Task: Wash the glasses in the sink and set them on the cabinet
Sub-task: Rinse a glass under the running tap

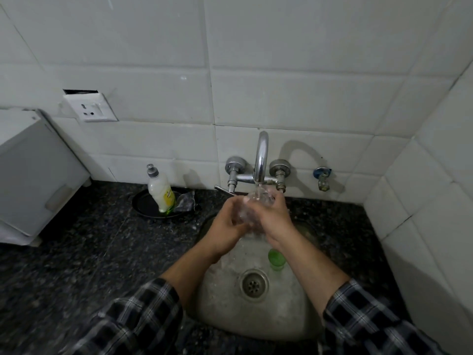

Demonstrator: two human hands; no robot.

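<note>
A clear glass (252, 204) is under the running tap (261, 160), held between both hands above the steel sink (230, 311). My left hand (227, 224) wraps its left side and my right hand (275, 216) wraps its right side. Water streams from the spout into the glass. A green glass (276, 259) stands on the sink floor just below my right wrist, beside the drain (254, 285). The clear glass is partly hidden by my fingers.
A dish soap bottle (161, 190) leans in a black dish (146, 204) on the dark granite counter (89, 252), left of the tap. A white cabinet (33, 175) stands at far left. A wall socket (90, 108) sits above it; tiled walls close the right side.
</note>
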